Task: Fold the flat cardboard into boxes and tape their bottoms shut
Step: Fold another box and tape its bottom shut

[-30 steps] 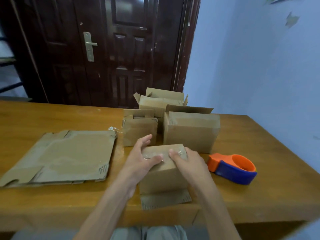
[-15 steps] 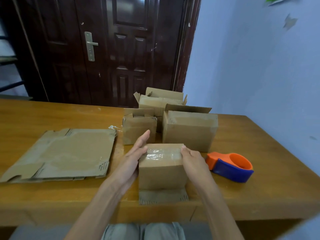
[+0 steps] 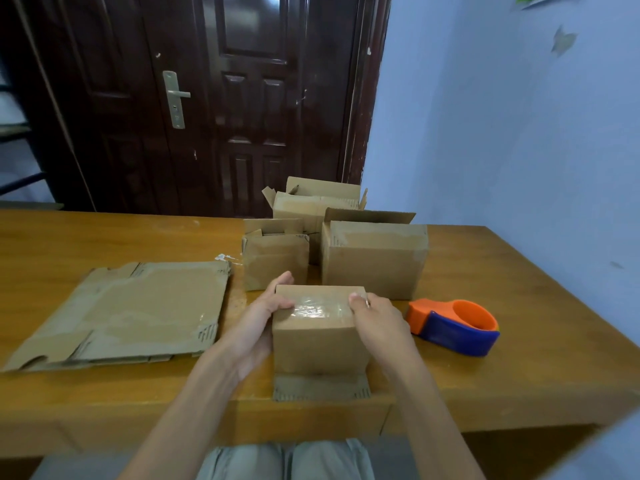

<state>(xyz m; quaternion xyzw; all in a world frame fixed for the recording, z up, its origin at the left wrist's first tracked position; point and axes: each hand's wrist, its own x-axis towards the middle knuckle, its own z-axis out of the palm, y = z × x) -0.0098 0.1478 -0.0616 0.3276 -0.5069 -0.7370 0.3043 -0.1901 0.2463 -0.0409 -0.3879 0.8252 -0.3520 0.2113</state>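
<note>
Nearest, at the bench (image 3: pixel 104 403) edge, both hands grasp a small box (image 3: pixel 318 337) standing bottom-up: the left hand (image 3: pixel 258 323) and right hand (image 3: pixel 379 323) clasp its sides, thumbs on the tape (image 3: pixel 320 308) that seals it. Beyond lie flat cardboard (image 3: pixel 128 310) left to fold, the tape dispenser (image 3: pixel 455 325), then three finished boxes (image 3: pixel 374 258).

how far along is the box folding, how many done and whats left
Done: three folded boxes stand at the back, a small one, a larger one and one behind them. In hand: a fourth box, bottom up with clear tape across it, held between the left hand and right hand. The tape dispenser lies beside it. Left: the flat cardboard, still unfolded.
</note>
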